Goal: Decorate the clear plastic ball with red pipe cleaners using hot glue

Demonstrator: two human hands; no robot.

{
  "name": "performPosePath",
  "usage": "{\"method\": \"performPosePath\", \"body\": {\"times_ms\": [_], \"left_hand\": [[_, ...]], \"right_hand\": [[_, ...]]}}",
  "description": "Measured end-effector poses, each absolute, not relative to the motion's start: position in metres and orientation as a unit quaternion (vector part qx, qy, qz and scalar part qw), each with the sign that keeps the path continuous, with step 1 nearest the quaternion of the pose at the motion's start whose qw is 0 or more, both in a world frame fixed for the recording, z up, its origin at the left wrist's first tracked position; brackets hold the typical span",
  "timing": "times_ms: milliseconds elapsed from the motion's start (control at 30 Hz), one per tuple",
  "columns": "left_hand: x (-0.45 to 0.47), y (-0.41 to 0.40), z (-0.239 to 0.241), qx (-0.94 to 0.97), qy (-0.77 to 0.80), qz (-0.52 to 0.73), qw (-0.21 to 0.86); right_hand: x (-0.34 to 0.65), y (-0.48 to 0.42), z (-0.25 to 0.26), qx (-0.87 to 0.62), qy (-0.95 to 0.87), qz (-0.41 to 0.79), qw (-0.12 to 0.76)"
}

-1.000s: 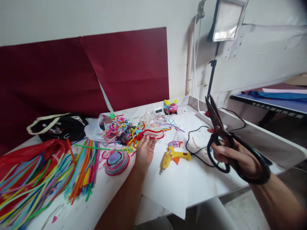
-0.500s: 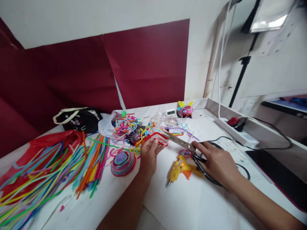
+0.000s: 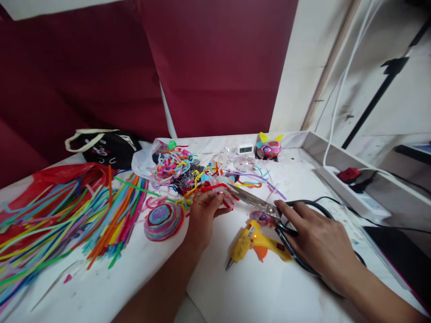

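Observation:
My left hand [image 3: 203,216] pinches a small clear plastic piece [image 3: 226,198] edged with red pipe cleaner. In my right hand [image 3: 314,240] are black-handled scissors [image 3: 257,202], their blades pointing left with the tips at the red edging. Whether the blades touch it I cannot tell. Below the scissors lies a yellow glue gun [image 3: 245,242], nozzle toward the near left, its handle partly behind the scissors' loops. A dome of coiled coloured pipe cleaner [image 3: 164,221] sits left of my left hand. A small purple coiled piece [image 3: 261,217] lies under the blades.
Loose pipe cleaners [image 3: 116,215] spread over the left of the table near a red plastic bag [image 3: 37,179]. Cut scraps [image 3: 175,163] heap behind my hands. A black pouch [image 3: 104,150], a small digital display [image 3: 245,149], a decorated ball [image 3: 269,148] and a power strip [image 3: 357,193] stand farther back.
The view has tilted down and moved closer to the table. My left hand has turned the red-edged piece slightly. The scissors stay in my right hand, tips still beside it.

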State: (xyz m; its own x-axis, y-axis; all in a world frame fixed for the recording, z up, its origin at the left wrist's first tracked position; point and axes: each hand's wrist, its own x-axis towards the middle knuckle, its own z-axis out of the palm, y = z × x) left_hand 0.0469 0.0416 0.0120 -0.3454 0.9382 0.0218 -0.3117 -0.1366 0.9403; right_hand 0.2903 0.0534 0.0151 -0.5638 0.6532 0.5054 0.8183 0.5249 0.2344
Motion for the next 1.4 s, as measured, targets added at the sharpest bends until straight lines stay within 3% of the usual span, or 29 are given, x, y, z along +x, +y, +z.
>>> {"method": "performPosePath", "body": {"times_ms": [767, 867, 1000, 1167, 1267, 1400], "left_hand": [[0.052, 0.037, 0.014, 0.354, 0.453, 0.664, 0.478], [0.051, 0.039, 0.014, 0.334, 0.426, 0.69, 0.48], [0.049, 0.041, 0.012, 0.296, 0.392, 0.721, 0.489], [0.046, 0.044, 0.01, 0.281, 0.352, 0.742, 0.497], [0.044, 0.044, 0.011, 0.292, 0.341, 0.741, 0.5], [0.045, 0.043, 0.012, 0.296, 0.328, 0.742, 0.505]], "right_hand": [[0.297, 0.045, 0.006, -0.454, -0.849, -0.183, 0.201], [0.299, 0.047, 0.01, -0.475, -0.845, -0.046, 0.243], [0.293, 0.042, 0.027, -0.449, -0.802, 0.261, 0.294], [0.271, 0.022, 0.04, -0.349, -0.659, 0.618, 0.249], [0.259, 0.015, 0.036, -0.298, -0.606, 0.702, 0.224], [0.252, 0.016, 0.031, -0.272, -0.594, 0.726, 0.216]]}}
